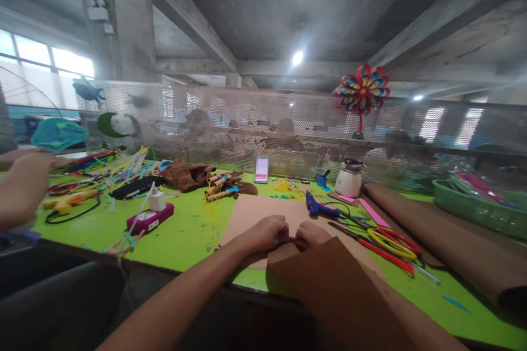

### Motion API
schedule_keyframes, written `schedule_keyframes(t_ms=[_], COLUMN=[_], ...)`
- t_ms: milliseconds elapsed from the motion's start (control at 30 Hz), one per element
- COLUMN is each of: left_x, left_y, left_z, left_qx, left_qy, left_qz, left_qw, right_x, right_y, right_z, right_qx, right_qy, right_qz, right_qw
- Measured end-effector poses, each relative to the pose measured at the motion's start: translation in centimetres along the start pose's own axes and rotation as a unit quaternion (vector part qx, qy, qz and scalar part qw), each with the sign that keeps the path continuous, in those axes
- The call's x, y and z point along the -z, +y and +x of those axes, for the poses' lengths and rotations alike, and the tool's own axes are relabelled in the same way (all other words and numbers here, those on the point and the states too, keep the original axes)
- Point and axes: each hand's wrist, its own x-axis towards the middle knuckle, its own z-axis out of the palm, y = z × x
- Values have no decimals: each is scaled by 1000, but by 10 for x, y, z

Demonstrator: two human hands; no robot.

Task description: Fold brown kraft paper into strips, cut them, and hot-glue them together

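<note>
My left hand (268, 232) and my right hand (312, 233) meet at the middle of the green table (185, 230), both closed in a pinch on the edge of a dark brown sheet (333, 285). That sheet drapes toward me over my right forearm and hides it. Under my hands lies a lighter tan sheet (263, 211), flat on the table. A blue glue gun (317, 208) rests just beyond my right hand.
Red and yellow scissors (387, 244) lie to the right beside brown paper rolls (444, 236) and a green basket (481, 208). A white pot (349, 178), a pinwheel (362, 90), a pink box (150, 218) and coloured strips (115, 167) sit around. Another person's arm (20, 186) reaches in at left.
</note>
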Motion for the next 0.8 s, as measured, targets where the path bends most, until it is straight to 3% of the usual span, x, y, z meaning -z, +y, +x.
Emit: schedule_keyframes(t_ms=[267,800], left_x=[1,7], left_y=[-4,-8], left_z=[-3,-7], left_qx=[2,31], left_qy=[14,-7], left_qz=[-25,0], left_qw=[1000,999], right_x=[11,12], right_y=[-13,-5], right_z=[-5,-13], right_qx=[-1,-13], right_qy=[-6,-12], right_qz=[-60,-27], right_qw=[998,999])
